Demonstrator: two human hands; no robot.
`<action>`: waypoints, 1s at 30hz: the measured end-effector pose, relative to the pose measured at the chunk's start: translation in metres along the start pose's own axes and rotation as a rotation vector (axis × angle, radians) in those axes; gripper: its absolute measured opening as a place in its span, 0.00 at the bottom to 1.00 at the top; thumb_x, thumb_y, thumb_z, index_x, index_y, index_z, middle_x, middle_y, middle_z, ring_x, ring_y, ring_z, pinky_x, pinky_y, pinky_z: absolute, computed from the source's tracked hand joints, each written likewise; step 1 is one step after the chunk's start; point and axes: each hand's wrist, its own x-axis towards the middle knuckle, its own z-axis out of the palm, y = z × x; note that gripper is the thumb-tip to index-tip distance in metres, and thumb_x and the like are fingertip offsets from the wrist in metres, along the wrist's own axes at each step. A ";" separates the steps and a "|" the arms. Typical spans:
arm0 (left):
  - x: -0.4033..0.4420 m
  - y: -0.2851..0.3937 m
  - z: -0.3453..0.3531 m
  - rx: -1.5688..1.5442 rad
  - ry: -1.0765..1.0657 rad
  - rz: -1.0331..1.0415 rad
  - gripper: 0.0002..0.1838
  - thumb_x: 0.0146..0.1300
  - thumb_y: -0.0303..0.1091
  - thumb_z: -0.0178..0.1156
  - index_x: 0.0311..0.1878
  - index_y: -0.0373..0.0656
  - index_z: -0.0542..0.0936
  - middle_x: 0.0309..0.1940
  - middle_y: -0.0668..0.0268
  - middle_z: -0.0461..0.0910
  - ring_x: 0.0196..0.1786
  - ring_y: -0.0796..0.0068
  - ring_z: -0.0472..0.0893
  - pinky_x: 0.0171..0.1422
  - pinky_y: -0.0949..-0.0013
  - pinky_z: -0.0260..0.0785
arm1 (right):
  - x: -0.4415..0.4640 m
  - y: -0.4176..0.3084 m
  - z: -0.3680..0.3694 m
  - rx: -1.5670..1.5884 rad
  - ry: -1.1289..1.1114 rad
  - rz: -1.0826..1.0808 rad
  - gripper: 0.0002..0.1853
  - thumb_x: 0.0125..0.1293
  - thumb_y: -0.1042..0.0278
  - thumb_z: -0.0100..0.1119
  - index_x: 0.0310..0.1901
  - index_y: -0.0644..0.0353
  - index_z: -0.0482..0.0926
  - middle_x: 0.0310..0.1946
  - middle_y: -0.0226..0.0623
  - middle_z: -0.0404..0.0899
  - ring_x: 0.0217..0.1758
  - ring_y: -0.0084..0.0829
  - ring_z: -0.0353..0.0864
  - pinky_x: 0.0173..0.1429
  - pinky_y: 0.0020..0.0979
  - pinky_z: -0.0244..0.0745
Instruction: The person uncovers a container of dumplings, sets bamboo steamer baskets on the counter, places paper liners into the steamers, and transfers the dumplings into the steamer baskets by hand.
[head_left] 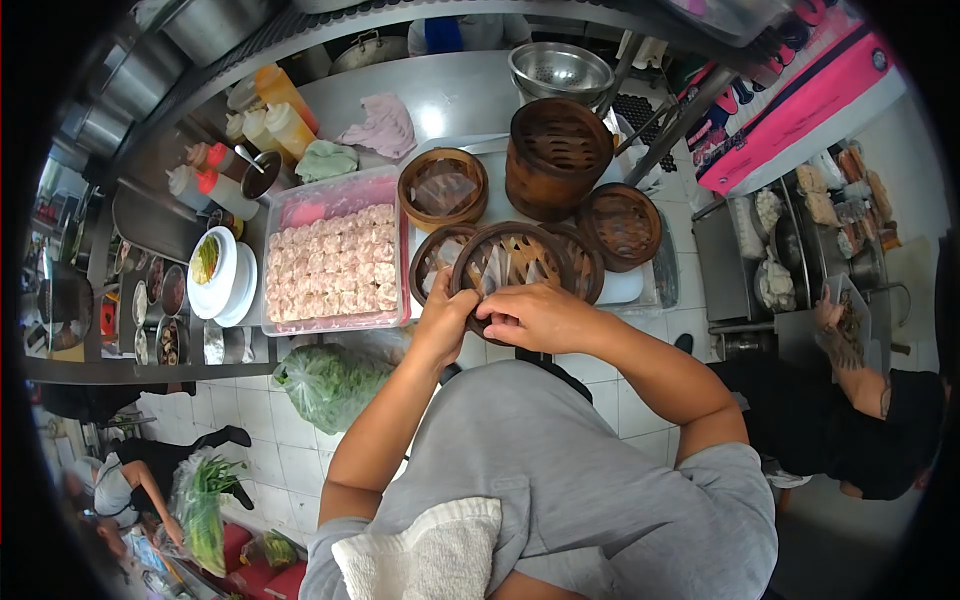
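Observation:
A round bamboo steamer basket (pixel 517 238) is in front of me, overlapping two other steamer baskets on the counter. Clear, crinkled film or liner (pixel 492 265) lies over its slatted bottom. My left hand (pixel 446 322) is closed on the near left rim, thumb on top. My right hand (pixel 540 318) rests at the near rim with curled fingers pressed together; what they pinch, if anything, is hidden. To the left, a clear plastic tub (pixel 402 312) holds rows of pale, open-topped dumplings (pixel 330 262).
More steamers stand behind: a tall stack (pixel 556 180), one basket at right (pixel 622 228), one at left (pixel 443 208). Sauce bottles (pixel 290 130), cloths (pixel 380 125) and white plates (pixel 236 290) line the left. A metal colander (pixel 562 85) is at the back. Co-workers are at both sides.

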 end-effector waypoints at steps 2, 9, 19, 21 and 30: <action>0.003 -0.003 -0.004 -0.032 -0.005 0.007 0.23 0.58 0.20 0.50 0.58 0.31 0.64 0.41 0.61 0.75 0.39 0.74 0.78 0.43 0.70 0.74 | -0.003 -0.003 -0.003 0.086 -0.008 0.003 0.12 0.62 0.62 0.61 0.45 0.58 0.79 0.33 0.35 0.81 0.36 0.36 0.81 0.42 0.35 0.74; -0.002 0.010 -0.002 -0.075 -0.003 0.008 0.20 0.58 0.22 0.51 0.56 0.34 0.70 0.42 0.62 0.77 0.41 0.73 0.78 0.46 0.70 0.74 | -0.031 -0.006 -0.043 0.423 0.321 -0.103 0.08 0.63 0.72 0.60 0.44 0.59 0.82 0.32 0.33 0.83 0.33 0.21 0.82 0.36 0.25 0.75; -0.018 0.028 -0.055 -0.135 0.161 0.116 0.19 0.59 0.23 0.51 0.55 0.32 0.70 0.44 0.57 0.78 0.43 0.68 0.81 0.49 0.64 0.77 | -0.094 0.087 -0.011 -0.298 -0.061 0.545 0.28 0.57 0.66 0.67 0.60 0.44 0.71 0.31 0.38 0.83 0.35 0.44 0.83 0.41 0.41 0.77; -0.023 0.031 -0.077 -0.129 0.202 0.136 0.15 0.59 0.25 0.52 0.50 0.33 0.74 0.41 0.58 0.79 0.43 0.68 0.81 0.49 0.64 0.77 | -0.099 0.103 -0.001 -0.279 0.230 0.341 0.21 0.56 0.59 0.67 0.51 0.49 0.74 0.31 0.40 0.83 0.37 0.45 0.82 0.40 0.43 0.75; -0.057 0.049 -0.152 -0.330 0.332 0.304 0.21 0.56 0.21 0.49 0.55 0.32 0.72 0.46 0.55 0.79 0.46 0.62 0.81 0.52 0.62 0.77 | -0.078 -0.067 -0.152 -0.289 0.282 -0.163 0.19 0.45 0.58 0.76 0.37 0.57 0.82 0.28 0.39 0.80 0.28 0.40 0.79 0.32 0.34 0.72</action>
